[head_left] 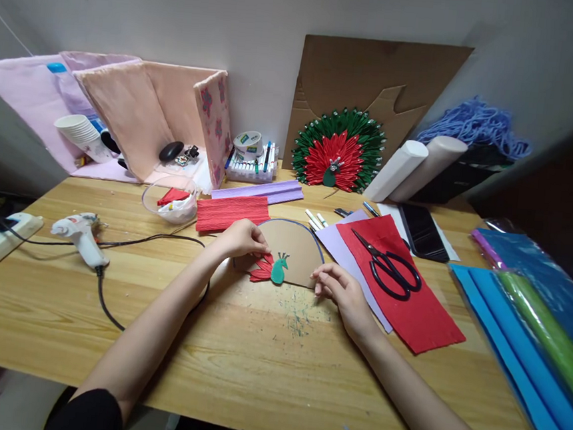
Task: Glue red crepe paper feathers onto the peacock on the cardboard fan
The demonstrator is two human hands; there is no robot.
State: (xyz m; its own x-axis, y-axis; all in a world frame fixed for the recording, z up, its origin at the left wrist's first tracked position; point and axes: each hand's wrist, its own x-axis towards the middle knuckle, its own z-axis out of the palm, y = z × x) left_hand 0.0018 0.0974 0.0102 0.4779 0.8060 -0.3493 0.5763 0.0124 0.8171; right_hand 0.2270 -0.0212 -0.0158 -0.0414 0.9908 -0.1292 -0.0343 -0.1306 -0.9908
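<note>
resting on the wooden table (254, 353), both hands meet at a brown half-round card (300, 243). the right hand (344, 295) is a bit closer to the person. its fingertips touch the card's bottom right corner, and i cannot tell if they pinch it or only touch it. the card lies to the left of that hand and a little further off. the left hand (243, 238) sits on the card's left side with its fingers bent down, pressing, not wrapped around anything. just beside those fingers are the red paper feathers (261, 270). the little green bird (279, 268) is right next to them, between the two hands but closer to the left one. the card's flat long edge runs side to side, from one hand to the other. past the right hand lie black scissors (387, 269) on a red sheet (425, 317). past the left hand is a stack of red paper (231, 213), and far behind leans a big red and green fan bird (340, 149).
</note>
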